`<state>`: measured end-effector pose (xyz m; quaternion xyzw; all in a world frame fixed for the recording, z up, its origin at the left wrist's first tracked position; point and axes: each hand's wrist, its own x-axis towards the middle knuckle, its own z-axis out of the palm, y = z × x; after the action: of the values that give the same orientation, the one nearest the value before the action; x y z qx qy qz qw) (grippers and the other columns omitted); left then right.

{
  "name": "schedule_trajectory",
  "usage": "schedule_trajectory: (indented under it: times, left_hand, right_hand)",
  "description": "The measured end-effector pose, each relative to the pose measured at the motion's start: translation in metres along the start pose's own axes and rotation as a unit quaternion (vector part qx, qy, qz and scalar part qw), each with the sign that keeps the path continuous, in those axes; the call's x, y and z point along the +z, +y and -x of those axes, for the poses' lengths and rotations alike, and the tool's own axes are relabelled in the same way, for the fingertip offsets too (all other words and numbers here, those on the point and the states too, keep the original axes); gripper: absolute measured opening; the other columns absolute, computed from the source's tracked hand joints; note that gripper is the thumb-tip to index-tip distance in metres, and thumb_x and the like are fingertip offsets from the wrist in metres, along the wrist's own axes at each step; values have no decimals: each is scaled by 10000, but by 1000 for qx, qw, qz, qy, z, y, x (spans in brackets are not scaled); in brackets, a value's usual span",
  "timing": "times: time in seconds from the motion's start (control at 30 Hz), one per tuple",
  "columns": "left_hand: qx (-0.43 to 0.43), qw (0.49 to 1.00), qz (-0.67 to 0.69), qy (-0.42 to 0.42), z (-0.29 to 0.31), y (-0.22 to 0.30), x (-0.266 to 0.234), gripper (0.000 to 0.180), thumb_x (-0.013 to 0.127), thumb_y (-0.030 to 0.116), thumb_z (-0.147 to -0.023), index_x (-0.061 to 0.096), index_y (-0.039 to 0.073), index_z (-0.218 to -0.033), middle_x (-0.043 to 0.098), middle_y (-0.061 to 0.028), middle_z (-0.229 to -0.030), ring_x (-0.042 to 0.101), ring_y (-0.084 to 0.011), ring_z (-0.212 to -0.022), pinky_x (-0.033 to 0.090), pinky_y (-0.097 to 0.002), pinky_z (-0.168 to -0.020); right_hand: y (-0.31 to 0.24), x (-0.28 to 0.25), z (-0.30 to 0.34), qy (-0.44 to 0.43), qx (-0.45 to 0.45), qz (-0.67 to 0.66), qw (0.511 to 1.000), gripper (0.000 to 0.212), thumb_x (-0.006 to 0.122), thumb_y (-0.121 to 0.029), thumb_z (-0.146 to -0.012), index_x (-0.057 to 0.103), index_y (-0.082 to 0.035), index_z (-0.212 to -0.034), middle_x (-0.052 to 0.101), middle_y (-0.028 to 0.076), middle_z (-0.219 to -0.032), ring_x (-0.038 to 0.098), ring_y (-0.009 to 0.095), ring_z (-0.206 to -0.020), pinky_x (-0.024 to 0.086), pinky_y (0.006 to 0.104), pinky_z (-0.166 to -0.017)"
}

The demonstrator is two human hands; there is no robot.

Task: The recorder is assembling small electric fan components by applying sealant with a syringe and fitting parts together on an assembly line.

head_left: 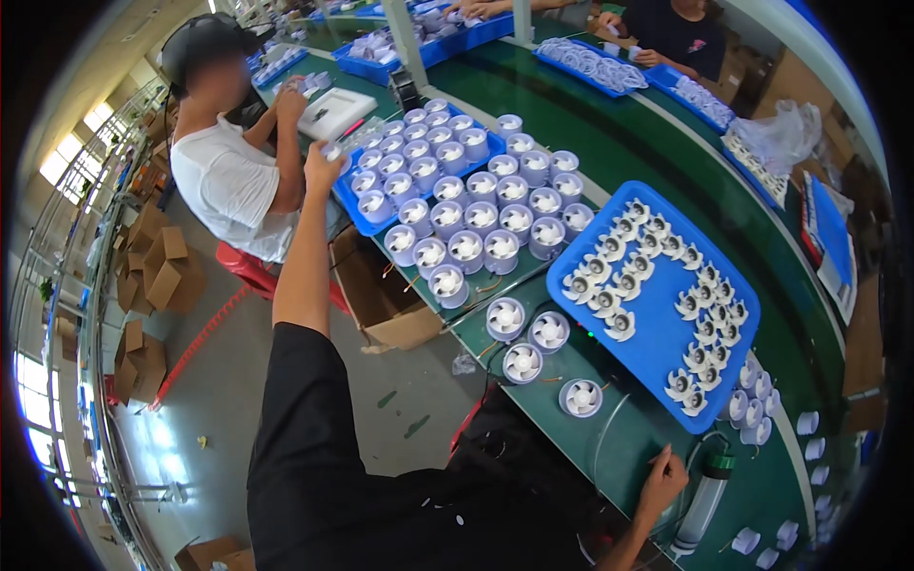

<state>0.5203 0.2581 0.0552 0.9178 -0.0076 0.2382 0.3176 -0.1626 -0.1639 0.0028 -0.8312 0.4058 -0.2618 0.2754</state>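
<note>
My left arm stretches far forward, and my left hand [324,168] is closed on a small white fan unit [331,150] above the left edge of a blue tray [369,228]. That tray holds rows of white round fan units [425,169] with bladed rotors. More fan units [501,249] stand upright on the green bench beside it. At the lower right my right hand [664,483] is closed, fingers curled; whether anything is inside is hidden. Next to it lies a clear tube with a green cap [719,464]. A single fan unit [580,398] stands just beyond that hand.
A large blue tray [609,333] holds loose white impellers [709,328]. White housings [752,404] cluster at its right corner. A co-worker in a white shirt [228,176] sits at the far left; another person [671,43] works across the bench. Cardboard boxes [386,314] stand on the floor.
</note>
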Motion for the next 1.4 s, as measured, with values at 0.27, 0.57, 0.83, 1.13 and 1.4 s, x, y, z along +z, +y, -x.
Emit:
schedule_trajectory:
  times: [0.27,0.57,0.83,1.13,1.4]
  left_hand:
    - [53,997,19,-61,-14,-41,28,619,701,170,-741,545,-11,-1312,630,-296,-1178,620,-390,-1113,468,-420,-976]
    - [191,922,284,-179,283,204,-94,220,539,147,-993,661,-16,-1076,693,-95,-993,632,-173,-933,470,-308,-892]
    - [251,871,230,-354,457,271,-93,518,777,93,-769,562,76,-1241,477,-187,-1323,468,-379,-1220,402,-447,-1020]
    - [313,825,213,-420,458,263,-69,273,744,141,-818,601,88,-1045,555,-151,-1237,552,-368,-1084,472,-434,-914]
    - [150,768,398,-478,420,257,-103,439,770,195,-823,545,87,-1185,560,-166,-1251,547,-357,-1175,428,-416,-1018]
  right_hand:
    - [-5,-1,6,-7,10,-1,1000,360,585,-110,-957,564,45,-633,504,116,-567,438,193,-492,310,371,-496]
    - [-14,-1,-5,-14,16,7,1000,328,601,-110,-951,574,42,-661,515,129,-590,478,222,-522,351,362,-515]
    - [-16,-7,-2,-32,6,-39,999,314,599,-94,-943,572,41,-661,501,125,-589,463,227,-534,341,352,-528]
    - [-5,-10,3,-30,12,-76,997,334,584,-119,-964,583,54,-677,475,102,-606,421,179,-544,307,341,-526]
    - [-4,-5,1,-23,-9,-48,999,352,573,-130,-977,583,52,-676,469,92,-594,402,153,-532,288,342,-512]
